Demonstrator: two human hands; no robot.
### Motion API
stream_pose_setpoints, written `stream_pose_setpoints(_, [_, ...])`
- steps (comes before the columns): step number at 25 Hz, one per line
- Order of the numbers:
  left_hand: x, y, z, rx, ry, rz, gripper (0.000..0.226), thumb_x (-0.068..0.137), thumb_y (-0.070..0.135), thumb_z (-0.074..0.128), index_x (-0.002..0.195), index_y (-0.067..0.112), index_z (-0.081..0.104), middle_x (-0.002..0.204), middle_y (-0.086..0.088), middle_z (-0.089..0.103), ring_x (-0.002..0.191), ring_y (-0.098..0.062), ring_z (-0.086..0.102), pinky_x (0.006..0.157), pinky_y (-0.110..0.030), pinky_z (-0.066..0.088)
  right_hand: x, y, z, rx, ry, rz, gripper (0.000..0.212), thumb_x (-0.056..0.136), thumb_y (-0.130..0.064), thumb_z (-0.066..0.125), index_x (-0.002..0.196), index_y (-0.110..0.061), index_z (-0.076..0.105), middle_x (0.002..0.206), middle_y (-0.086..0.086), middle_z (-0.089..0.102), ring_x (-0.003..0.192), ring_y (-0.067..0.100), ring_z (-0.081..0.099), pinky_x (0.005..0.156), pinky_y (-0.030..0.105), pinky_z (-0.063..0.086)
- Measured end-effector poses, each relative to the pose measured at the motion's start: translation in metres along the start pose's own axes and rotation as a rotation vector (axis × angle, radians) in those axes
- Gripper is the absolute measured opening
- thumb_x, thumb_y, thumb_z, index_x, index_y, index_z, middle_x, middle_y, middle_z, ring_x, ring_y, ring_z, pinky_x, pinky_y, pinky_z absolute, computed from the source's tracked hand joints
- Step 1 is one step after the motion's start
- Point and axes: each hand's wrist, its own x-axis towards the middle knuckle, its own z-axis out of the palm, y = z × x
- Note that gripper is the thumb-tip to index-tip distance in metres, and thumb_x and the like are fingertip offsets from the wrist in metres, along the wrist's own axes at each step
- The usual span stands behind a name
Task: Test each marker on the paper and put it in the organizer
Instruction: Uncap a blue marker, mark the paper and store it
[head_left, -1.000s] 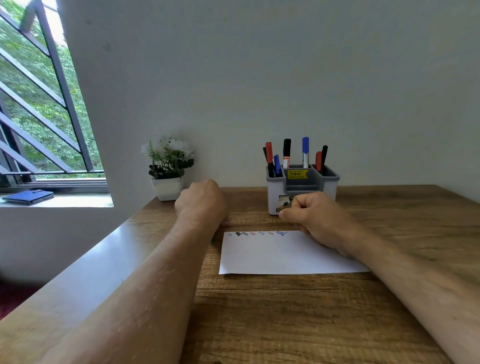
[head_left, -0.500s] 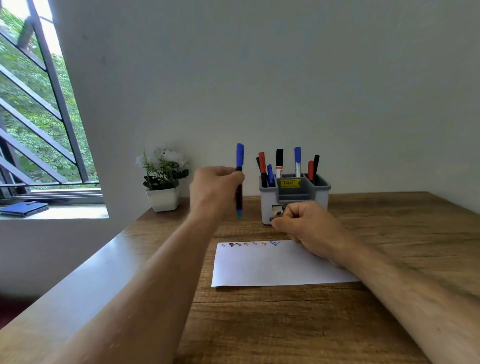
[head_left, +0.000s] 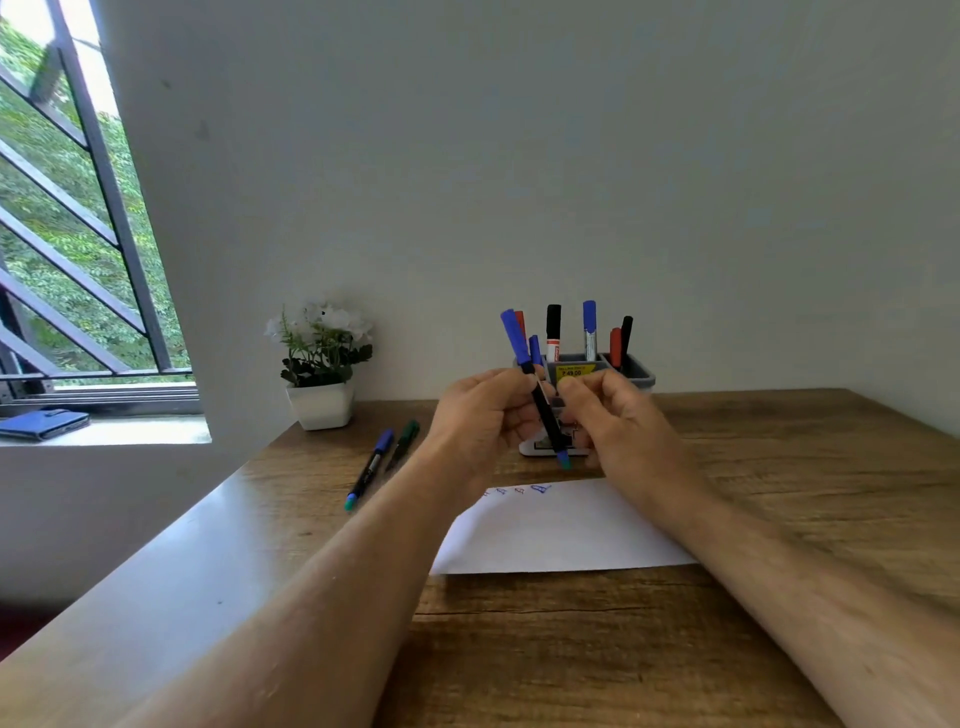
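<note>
The left hand grips a blue-capped marker by its dark barrel, holding it tilted with the cap up and the teal end down, just above the far edge of the paper; the right hand has come up off the paper and now closes thumb and fingers on the same barrel from the other side, though how firmly it pinches I cannot tell for sure; a moment ago that hand lay curled by the organizer while the left alone lifted the marker upright, so the marker has now been brought between both hands, which looks like the start of uncapping it for a test stroke. The wooden table carries the white paper, with a few small scribbles along its far edge; behind the hands stands the grey organizer, already holding several markers; two more markers lie on the table to the left, apparently untested, near a small potted plant.
</note>
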Motion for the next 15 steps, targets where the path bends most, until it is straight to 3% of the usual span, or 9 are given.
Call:
stream_pose_setpoints(2, [-0.0002,-0.0048,0.0027,0.032,-0.037,-0.034,0.02,0.092,0.013,0.061,0.107,0.006,0.071,0.087,-0.013,0.069,0.076,-0.02,0.062,0.079,-0.034,0.057,-0.0003,0.0018,0.0001,0.006,-0.046,-0.005,0.035,0.094,-0.049,0.051,0.119,-0.027,0.06,0.102,-0.005,0.071,0.089,0.011,0.071,0.074,0.033,0.061])
stream_pose_setpoints(4, [0.0008,-0.0072,0.0031,0.071,-0.049,-0.064,0.019,0.091,0.015,0.062,0.106,0.008,0.071,0.081,-0.012,0.065,0.073,-0.022,0.058,0.084,-0.041,0.059,0.0004,0.003,-0.0002,0.03,-0.076,-0.007,0.039,0.095,-0.042,0.055,0.131,-0.027,0.056,0.104,-0.001,0.074,0.081,0.014,0.074,0.067,0.034,0.063])
stream_pose_setpoints(6, [0.0012,-0.0071,0.0021,0.092,-0.029,-0.051,0.018,0.091,0.018,0.064,0.103,0.007,0.072,0.072,-0.008,0.064,0.063,-0.016,0.058,0.076,-0.035,0.06,0.0008,0.0033,-0.0008,0.019,-0.07,-0.007,0.04,0.096,-0.032,0.057,0.136,-0.027,0.055,0.104,0.001,0.074,0.072,0.016,0.075,0.063,0.033,0.062])
stream_pose_setpoints(8, [0.0022,-0.0052,0.0006,0.071,0.021,0.012,0.022,0.09,0.026,0.067,0.101,0.007,0.073,0.071,-0.005,0.066,0.059,-0.012,0.059,0.066,-0.026,0.058,0.0009,0.0039,-0.0011,-0.055,-0.022,-0.027,0.04,0.095,-0.025,0.061,0.134,-0.024,0.058,0.096,-0.001,0.074,0.062,0.014,0.071,0.059,0.029,0.061])
stream_pose_setpoints(10, [0.0047,-0.0038,-0.002,0.046,0.075,0.075,0.023,0.089,0.029,0.067,0.102,0.011,0.072,0.075,-0.005,0.071,0.063,-0.013,0.064,0.066,-0.026,0.06,0.0016,0.0047,-0.0017,-0.118,0.023,-0.042,0.034,0.093,-0.02,0.064,0.127,-0.02,0.063,0.087,-0.003,0.071,0.058,0.012,0.068,0.054,0.024,0.059])
stream_pose_setpoints(13, [0.0066,-0.0031,-0.0047,0.046,0.1,0.098,0.021,0.09,0.023,0.065,0.107,0.012,0.07,0.085,-0.008,0.075,0.067,-0.013,0.069,0.063,-0.026,0.06,0.0023,0.0056,-0.0026,-0.182,0.031,-0.073,0.025,0.093,-0.016,0.065,0.118,-0.018,0.067,0.085,-0.007,0.066,0.062,0.008,0.065,0.053,0.017,0.054])
stream_pose_setpoints(15, [0.0055,-0.0022,-0.0048,0.031,0.079,0.084,0.019,0.089,0.021,0.066,0.104,0.01,0.071,0.086,-0.011,0.076,0.066,-0.014,0.071,0.062,-0.026,0.06,0.0011,0.0048,-0.0026,-0.265,0.022,-0.14,0.026,0.095,-0.022,0.062,0.12,-0.021,0.067,0.089,-0.011,0.066,0.075,0.004,0.063,0.062,0.014,0.048])
